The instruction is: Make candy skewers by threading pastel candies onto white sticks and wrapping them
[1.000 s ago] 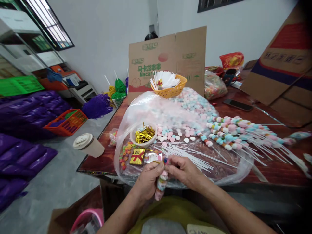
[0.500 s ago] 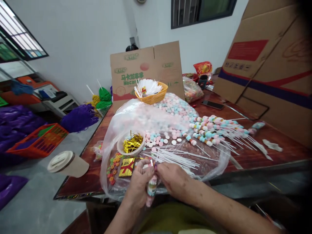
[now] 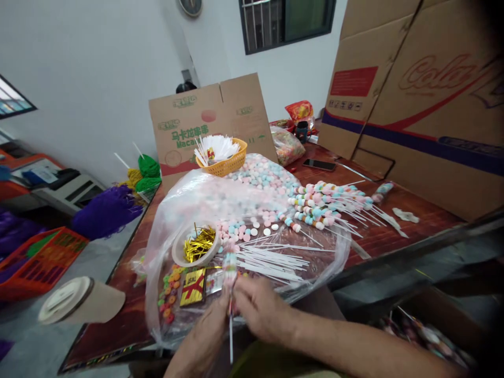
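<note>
Over the table's front edge, my left hand [image 3: 208,328] and my right hand [image 3: 260,304] meet on one wrapped candy skewer [image 3: 230,261]. Its pastel candy end points away from me, and its white stick sticks out toward me below the fingers. Both hands are closed, fingers pinched together where wrapper and stick meet; what lies between the fingertips is blurred. Just beyond lies a fan of loose white sticks [image 3: 271,262]. To the left are a round tub [image 3: 177,252] of gold twist ties [image 3: 200,244], a gold packet [image 3: 192,287] and colourful candy rings [image 3: 169,294].
Pink, blue and white candies [image 3: 263,176] spread over a clear plastic sheet [image 3: 157,289]. Finished-looking skewers [image 3: 323,202] pile at right. A yellow basket [image 3: 224,167], phone [image 3: 318,165] and cardboard boxes [image 3: 394,131] stand behind. A lidded paper cup [image 3: 90,302] is at left.
The skewer has been turned end for end: its candy end pointed toward me and now points away, with the stick toward me. The camera has swung right.
</note>
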Demonstrator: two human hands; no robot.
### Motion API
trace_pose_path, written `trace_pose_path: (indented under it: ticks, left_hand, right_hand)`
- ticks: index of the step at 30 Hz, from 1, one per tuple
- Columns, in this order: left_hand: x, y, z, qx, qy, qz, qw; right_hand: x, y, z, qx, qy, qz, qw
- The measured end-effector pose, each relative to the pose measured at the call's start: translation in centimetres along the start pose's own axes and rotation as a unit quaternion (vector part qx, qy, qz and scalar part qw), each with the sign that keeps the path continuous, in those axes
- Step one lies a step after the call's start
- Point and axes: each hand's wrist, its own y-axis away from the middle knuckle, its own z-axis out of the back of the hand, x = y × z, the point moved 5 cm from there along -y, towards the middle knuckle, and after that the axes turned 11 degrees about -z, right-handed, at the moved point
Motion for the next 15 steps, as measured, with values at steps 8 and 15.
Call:
trace_pose_path:
  ticks: [8,15]
  left_hand:
    - [-0.6,-1.2,-1.2,-0.118,-0.072,-0.038,0.990]
    - [0.5,-2.4,-6.8,0.094,-0.274,-0.148,0.946]
  right_hand:
    - [-3.8,0.7,-3.6,0.175,-0.199,-0.315,0.911]
    - [-5.9,3.3,3.4,-0.038,-0.114,-0.100,0.988]
